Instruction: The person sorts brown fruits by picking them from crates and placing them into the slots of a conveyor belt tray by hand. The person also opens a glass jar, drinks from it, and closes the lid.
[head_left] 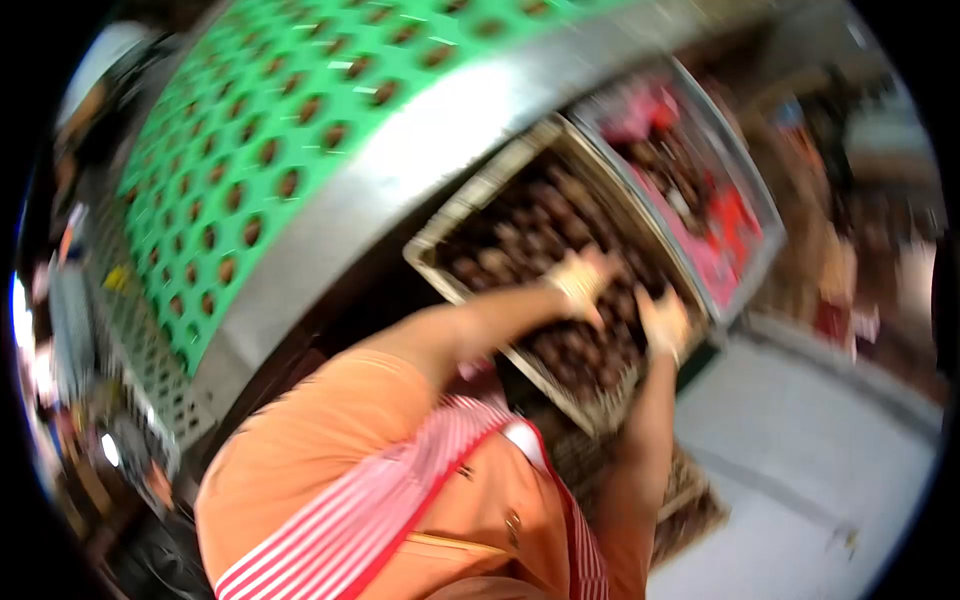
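Observation:
Both my hands reach down into a crate [483,184] with light wooden-looking rims, which holds many small, dark brown, roundish pieces [535,225] that look like nuts. My left hand [585,280] is over the middle of the pile, thumb apart from the fingers. Close by on the right, my right hand [662,318] touches the pile near the crate's right side, its thumb also spread. Pale coverings, perhaps gloves, are on both hands. Motion blur and the pile partly hide the fingertips; I make out nothing gripped in either hand.
On the left a green perforated surface [230,160] with brown pieces in its holes curves behind a broad metal rim [420,120]. A grey tray [752,190] with pink and red material and brown bits adjoins the crate. A pale grey surface [800,430] lies at right.

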